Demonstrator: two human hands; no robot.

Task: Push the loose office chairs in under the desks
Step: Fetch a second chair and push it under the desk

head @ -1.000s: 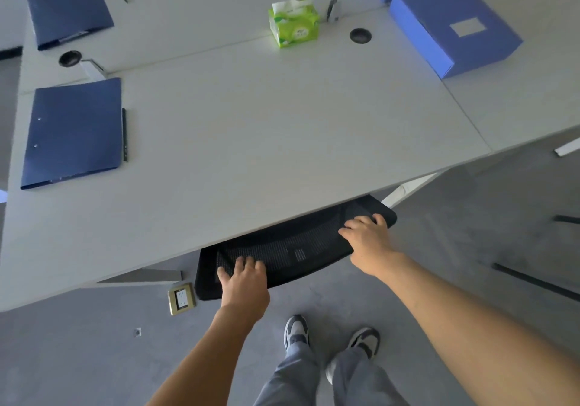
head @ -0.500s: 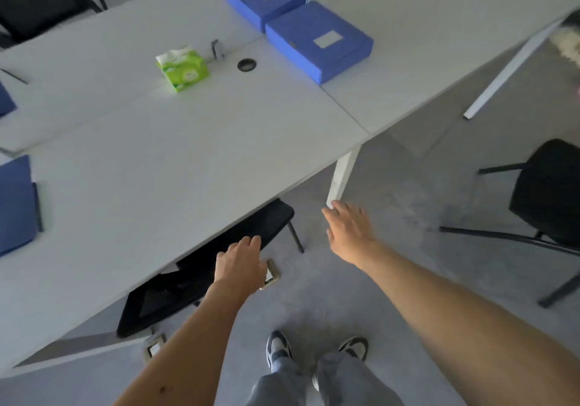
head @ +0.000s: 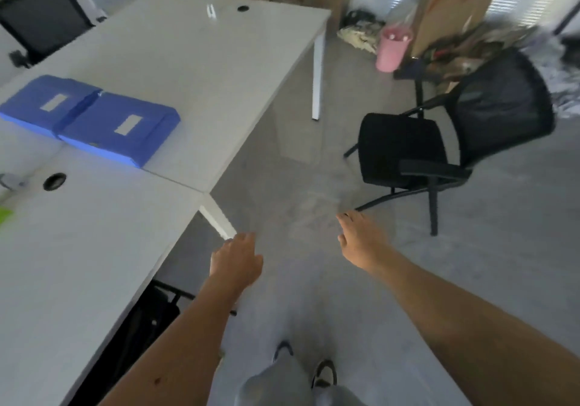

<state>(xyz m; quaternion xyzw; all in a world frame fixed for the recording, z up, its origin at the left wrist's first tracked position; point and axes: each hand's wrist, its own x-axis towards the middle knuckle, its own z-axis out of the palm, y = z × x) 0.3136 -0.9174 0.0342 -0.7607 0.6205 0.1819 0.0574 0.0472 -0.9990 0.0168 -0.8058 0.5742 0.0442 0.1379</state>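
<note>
A loose black mesh chair [head: 439, 145] stands on the grey floor at the right, well away from the far white desk [head: 201, 60], its seat turned toward the desk. Under the near white desk [head: 78, 248] at the lower left sits another black chair [head: 147, 314], mostly hidden by the desktop. My left hand [head: 237, 259] hovers beside the near desk's corner, holding nothing. Further right, my right hand [head: 361, 239] is stretched out over the floor with fingers apart, short of the loose chair's front leg.
Two blue box files [head: 94, 120] lie on the far desk. A third black chair [head: 40, 19] stands behind the desks at the top left. Cardboard boxes [head: 448, 10], a pink bin [head: 392, 48] and clutter fill the far right. Open floor lies between me and the loose chair.
Both hands have let go of the chair now under the near desk. My view has swung right, bringing the loose chair into full view, and my right hand has reached toward it.
</note>
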